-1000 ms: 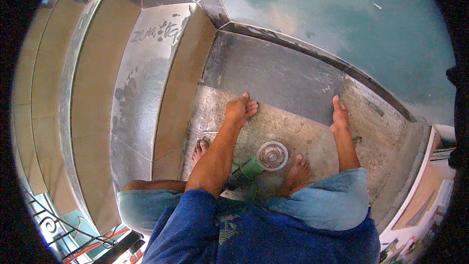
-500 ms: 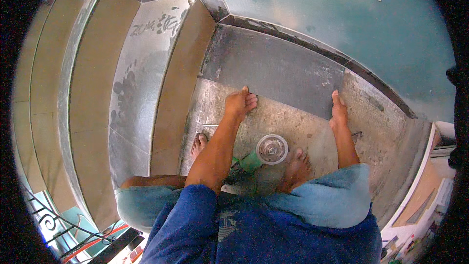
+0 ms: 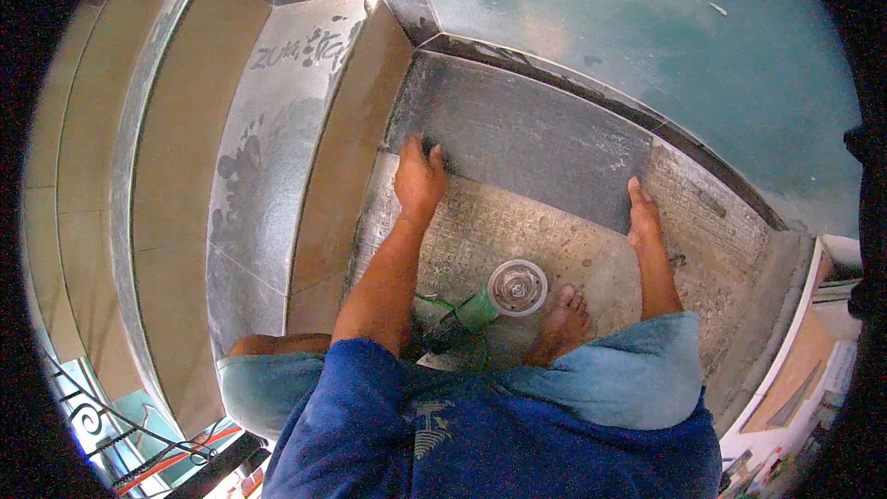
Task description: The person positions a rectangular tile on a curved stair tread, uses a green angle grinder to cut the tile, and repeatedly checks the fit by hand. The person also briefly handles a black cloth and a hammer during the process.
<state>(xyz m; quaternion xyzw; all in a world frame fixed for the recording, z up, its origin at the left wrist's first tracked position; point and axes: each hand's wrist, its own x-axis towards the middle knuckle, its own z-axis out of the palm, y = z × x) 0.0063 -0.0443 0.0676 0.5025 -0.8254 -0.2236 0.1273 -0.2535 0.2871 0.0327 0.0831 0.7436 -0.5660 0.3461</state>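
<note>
A large dark grey tile (image 3: 527,134) lies on the rough, ridged floor bed beside the lowest step. My left hand (image 3: 420,177) is at its near edge, close to the left corner, with the fingers bent onto the tile and the thumb beside them. At the right end, my right hand (image 3: 644,214) holds the tile's edge, its thumb pointing up along the side and the other fingers mostly hidden. Between my feet rests a green hand tool (image 3: 476,310) with a round, clear, cup-like head (image 3: 517,287).
Brown-and-grey tiled steps (image 3: 268,148) rise on the left. A dark skirting (image 3: 554,79) runs along the teal wall (image 3: 739,83) behind the tile. My bare foot (image 3: 565,322) stands on the bed. A curled black railing (image 3: 91,418) shows at the lower left.
My left hand has moved left along the tile's near edge to near its corner, its curled fingers now reaching onto the tile. My right hand stays at the right edge.
</note>
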